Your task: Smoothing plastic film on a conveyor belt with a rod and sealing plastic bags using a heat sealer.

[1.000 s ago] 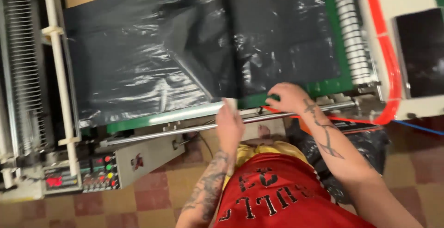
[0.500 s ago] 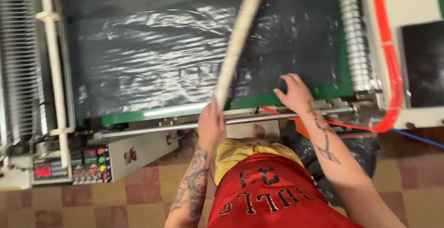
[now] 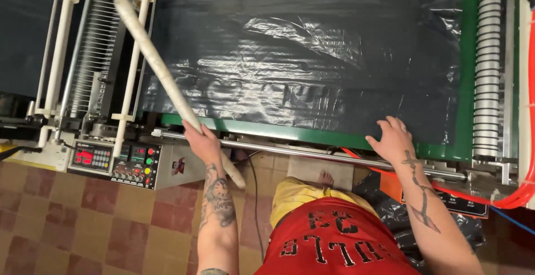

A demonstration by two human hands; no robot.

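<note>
Here the left hand point(image 3: 203, 141) grips a pale stick point(image 3: 167, 77) raised diagonally; the right hand point(image 3: 393, 139) lies spread flat on black plastic sheet point(image 3: 312, 69).

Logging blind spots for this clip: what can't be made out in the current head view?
- Control panel: buttons and display too small to tell settings.
- Black plastic sheet: far end cut off by the top edge.
- White stick: middle hidden inside the left hand.
- Right hand: palm side hidden, contact with the sheet unclear.
- Orange hose: runs off the right edge.
</note>
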